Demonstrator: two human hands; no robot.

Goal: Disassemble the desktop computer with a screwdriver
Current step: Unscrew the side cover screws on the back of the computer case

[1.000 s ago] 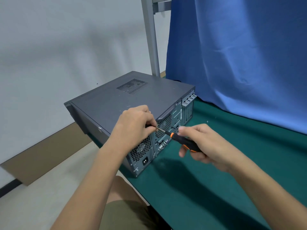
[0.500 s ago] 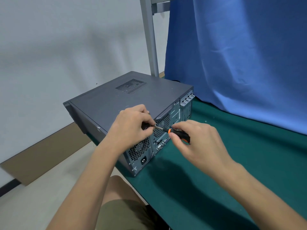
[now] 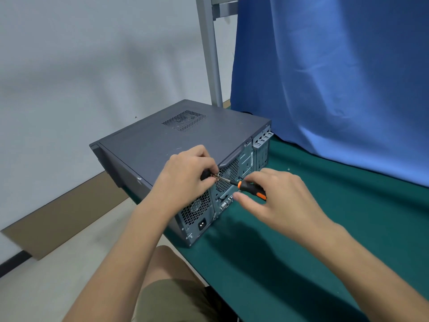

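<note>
A dark grey desktop computer case (image 3: 162, 145) lies on its side at the left end of the green table (image 3: 325, 228), its rear panel with fan grilles and power socket facing me. A black and orange screwdriver (image 3: 249, 188) points left at the upper rear edge of the case. My left hand (image 3: 185, 175) pinches the metal shaft near its tip, against a dark thumbscrew at the case edge. My right hand (image 3: 276, 201) holds the handle between thumb and fingertips, with the fingers loosely spread.
A blue cloth (image 3: 336, 77) hangs behind the table on the right. A grey metal post (image 3: 210, 54) stands behind the case. The case overhangs the table's left edge, above the light floor (image 3: 46, 287). My knee in olive shorts (image 3: 171, 298) is below.
My right hand has shifted from a full grip low on the handle to a fingertip hold nearer the case. The left hand has stayed at the screwdriver tip.
</note>
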